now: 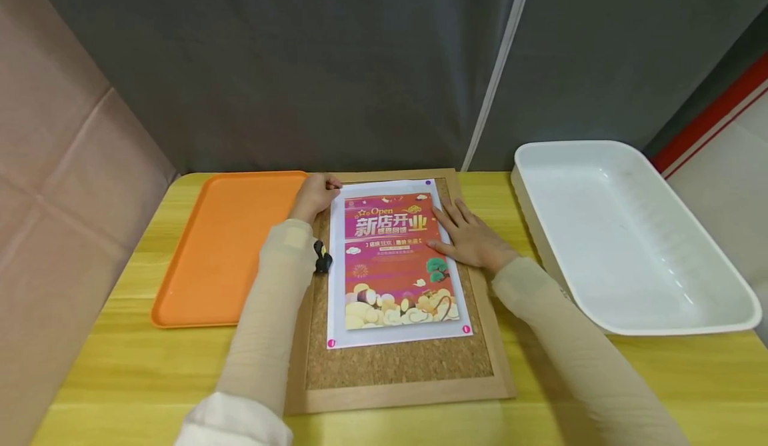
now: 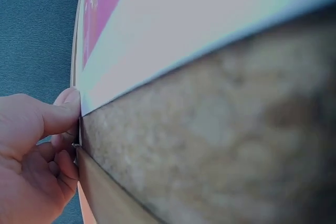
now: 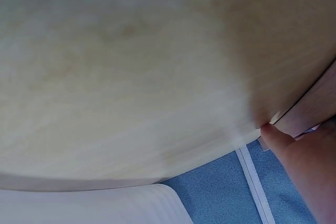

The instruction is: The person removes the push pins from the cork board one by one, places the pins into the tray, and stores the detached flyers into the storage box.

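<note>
A red and purple poster (image 1: 393, 266) with a white border lies on a wood-framed cork board (image 1: 399, 369). Pins show at three of its corners: a purple pin (image 1: 428, 183) at top right, a pink pin (image 1: 331, 343) at bottom left and another pink pin (image 1: 466, 329) at bottom right. At the top-left corner, my left hand (image 1: 314, 197) pinches the paper between thumb and curled fingers; whether a pin is there is hidden. My right hand (image 1: 474, 237) rests with spread fingers across the poster's right edge and the board's frame.
An orange tray (image 1: 219, 253) lies left of the board, partly behind the left forearm. To the right stands a deep white basin (image 1: 636, 233). A yellow wood-grain table (image 1: 114, 359) carries everything, with a dark grey curtain (image 1: 288, 66) behind its far edge.
</note>
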{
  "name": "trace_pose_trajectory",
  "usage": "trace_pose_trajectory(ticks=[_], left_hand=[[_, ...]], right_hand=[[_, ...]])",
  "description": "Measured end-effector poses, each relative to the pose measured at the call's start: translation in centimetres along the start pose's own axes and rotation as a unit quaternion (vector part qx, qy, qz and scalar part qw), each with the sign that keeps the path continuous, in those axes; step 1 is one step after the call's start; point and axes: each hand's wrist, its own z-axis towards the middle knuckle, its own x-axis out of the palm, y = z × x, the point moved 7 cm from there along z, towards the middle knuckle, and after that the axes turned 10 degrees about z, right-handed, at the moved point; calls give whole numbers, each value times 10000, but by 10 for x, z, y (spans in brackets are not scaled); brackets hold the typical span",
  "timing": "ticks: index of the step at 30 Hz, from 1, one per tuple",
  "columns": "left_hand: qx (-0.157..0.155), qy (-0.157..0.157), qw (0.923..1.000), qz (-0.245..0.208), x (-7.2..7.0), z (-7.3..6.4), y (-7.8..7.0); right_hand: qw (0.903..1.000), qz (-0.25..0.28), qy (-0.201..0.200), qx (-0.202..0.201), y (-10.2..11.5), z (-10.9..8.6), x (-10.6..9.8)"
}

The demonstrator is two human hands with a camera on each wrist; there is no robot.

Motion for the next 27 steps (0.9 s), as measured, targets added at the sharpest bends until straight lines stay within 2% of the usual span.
trace_pose_trajectory(ticks=[4,8,18,23,27], left_hand=[[-105,-51,9999,-122,1,1,6],[-75,4,9998,-160,1,1,8],[273,-22,9996,-34,-4,-2,11],[548,-159,9984,55,-8,-8,3],[859,-205,9960,121,-13,-18,-6]], right_hand=[[10000,-5,-1,-50,2,1,2],[10000,-16,-1,-81,3,2,2],[9999,-16,55,-122,8,5,4],[9999,35,-1,-117,4,9,4],[9999,5,-61,-140,0,11,4]])
